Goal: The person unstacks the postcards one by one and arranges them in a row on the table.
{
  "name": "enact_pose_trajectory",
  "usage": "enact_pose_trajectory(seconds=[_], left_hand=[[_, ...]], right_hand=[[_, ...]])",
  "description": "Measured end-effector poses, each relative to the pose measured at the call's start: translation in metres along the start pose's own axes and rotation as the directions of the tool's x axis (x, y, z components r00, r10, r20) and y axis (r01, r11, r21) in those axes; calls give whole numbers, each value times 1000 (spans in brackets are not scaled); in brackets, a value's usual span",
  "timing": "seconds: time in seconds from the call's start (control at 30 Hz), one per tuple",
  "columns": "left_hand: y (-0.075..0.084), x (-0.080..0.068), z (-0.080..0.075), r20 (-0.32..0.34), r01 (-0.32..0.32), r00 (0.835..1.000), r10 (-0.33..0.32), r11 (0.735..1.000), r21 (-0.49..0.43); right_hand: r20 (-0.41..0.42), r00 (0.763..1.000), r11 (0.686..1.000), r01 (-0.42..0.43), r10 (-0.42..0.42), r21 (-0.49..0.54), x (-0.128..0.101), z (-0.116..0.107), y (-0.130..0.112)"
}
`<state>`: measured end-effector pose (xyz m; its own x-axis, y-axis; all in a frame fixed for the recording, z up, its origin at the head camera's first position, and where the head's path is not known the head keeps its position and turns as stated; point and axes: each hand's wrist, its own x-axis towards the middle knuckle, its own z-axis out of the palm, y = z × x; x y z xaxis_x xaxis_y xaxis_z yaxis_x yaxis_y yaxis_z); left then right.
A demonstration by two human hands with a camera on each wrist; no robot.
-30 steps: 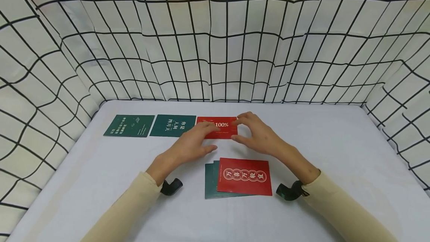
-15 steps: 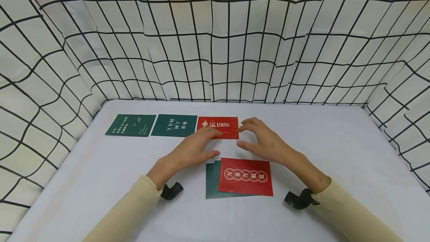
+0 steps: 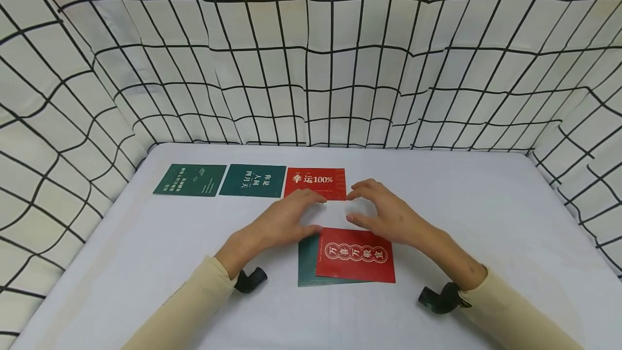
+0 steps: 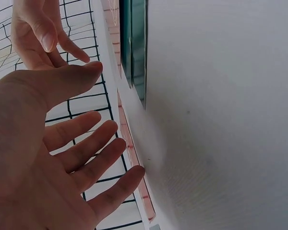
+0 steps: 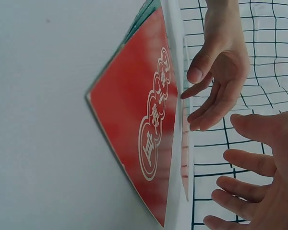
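Three cards lie in a row at the back of the white table: two green cards and a red card marked 100%. Nearer me a small stack sits with a red card on top of green cards. My left hand hovers with relaxed fingers between the row and the stack, holding nothing. My right hand floats beside it, fingers loosely spread, just above the stack's far edge.
White cloth walls with a black grid close in the table on three sides. A black wrist mount shows under the left sleeve and another under the right.
Both hands have drawn back toward me from the red 100% card, which stays flat in the row. They now hover above the near stack's far edge.
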<state>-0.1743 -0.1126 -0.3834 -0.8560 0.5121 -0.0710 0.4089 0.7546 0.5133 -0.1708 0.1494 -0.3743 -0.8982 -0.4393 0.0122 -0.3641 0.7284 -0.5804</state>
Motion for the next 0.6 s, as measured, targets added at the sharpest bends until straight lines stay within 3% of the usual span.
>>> enact_pose_trajectory(seconds=[0.6], left_hand=[[4, -5, 6, 15, -49, 999, 48, 997, 67]], right_hand=[[86, 996, 1000, 17, -18, 16, -18, 5, 4]])
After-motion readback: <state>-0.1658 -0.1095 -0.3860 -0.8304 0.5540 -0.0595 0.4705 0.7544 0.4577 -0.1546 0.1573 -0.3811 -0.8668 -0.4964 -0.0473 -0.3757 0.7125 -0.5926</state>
